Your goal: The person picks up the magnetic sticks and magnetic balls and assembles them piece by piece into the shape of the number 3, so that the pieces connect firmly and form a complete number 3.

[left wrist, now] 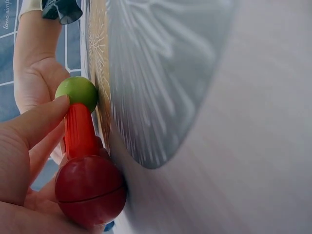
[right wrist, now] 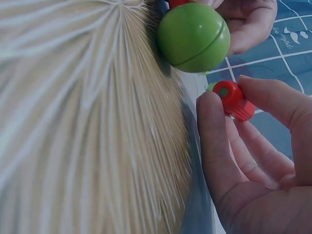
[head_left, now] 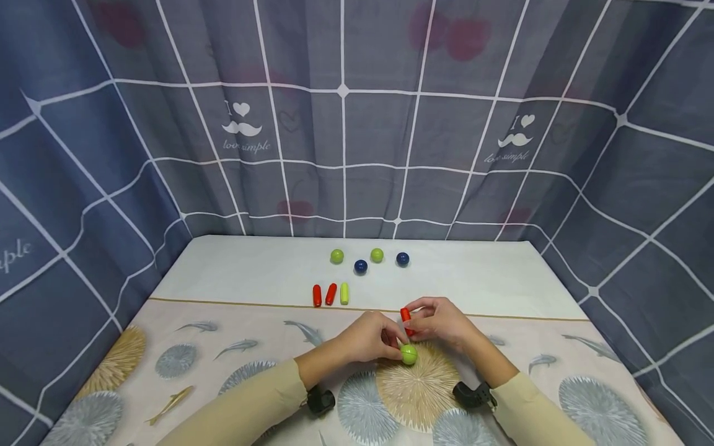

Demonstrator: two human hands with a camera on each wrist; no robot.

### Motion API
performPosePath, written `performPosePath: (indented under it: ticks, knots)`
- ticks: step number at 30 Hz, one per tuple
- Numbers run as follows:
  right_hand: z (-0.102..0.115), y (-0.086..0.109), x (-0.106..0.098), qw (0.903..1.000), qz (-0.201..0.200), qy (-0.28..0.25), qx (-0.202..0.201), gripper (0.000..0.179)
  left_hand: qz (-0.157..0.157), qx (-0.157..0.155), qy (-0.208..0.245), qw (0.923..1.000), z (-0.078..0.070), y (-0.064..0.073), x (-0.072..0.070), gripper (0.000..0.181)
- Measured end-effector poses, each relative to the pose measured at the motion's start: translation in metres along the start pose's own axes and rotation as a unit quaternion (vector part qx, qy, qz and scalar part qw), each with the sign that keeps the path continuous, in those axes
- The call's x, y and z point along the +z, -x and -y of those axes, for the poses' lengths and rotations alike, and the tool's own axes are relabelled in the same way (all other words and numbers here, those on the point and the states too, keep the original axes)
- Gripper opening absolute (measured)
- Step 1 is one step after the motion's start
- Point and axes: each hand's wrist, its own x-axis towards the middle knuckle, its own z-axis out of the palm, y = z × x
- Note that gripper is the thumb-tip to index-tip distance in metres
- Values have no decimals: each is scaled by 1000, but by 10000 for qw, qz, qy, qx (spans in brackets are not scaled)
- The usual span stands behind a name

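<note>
My left hand [head_left: 370, 337] pinches a toy piece low over the patterned cloth. The piece has a green ball [left wrist: 76, 92] at one end, a ribbed red stick [left wrist: 80, 130] in the middle and a dark red ball [left wrist: 90, 190] at the near end. From the head view only the green ball shows; the rest is hidden behind the fingers. Just to the right, my right hand [head_left: 440, 322] holds a second red stick [right wrist: 236, 100] between thumb and fingertips. A green spot shows at that stick's end, which points toward the right wrist camera, apart from the green ball.
Two red sticks [head_left: 317, 295] and a yellow-green stick [head_left: 344, 293] lie on the white tabletop [head_left: 240, 272]. Behind them are two green balls [head_left: 337, 256] and two dark blue balls [head_left: 361, 267]. A checked curtain [head_left: 312, 136] encloses the table's back and sides.
</note>
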Motion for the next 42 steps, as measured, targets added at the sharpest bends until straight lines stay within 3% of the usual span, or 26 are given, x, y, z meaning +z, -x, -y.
performPosePath:
  ticks: [5, 15, 35, 42]
  knots:
    - [-1, 3, 3, 9999, -27, -158, 64, 45, 58, 8, 96, 9999, 0, 3, -3, 19]
    - [-1, 6, 9, 9998, -40, -165, 132, 42, 210, -134, -124, 9996, 0, 7, -8, 22]
    - [-2, 8, 18, 9978, -544, -79, 376, 38, 171, -295, -143, 9993, -4, 10, -8, 23]
    - [-4, 10, 14, 9980, -536, -32, 339, 34, 169, -289, -137, 9993, -4, 10, -7, 24]
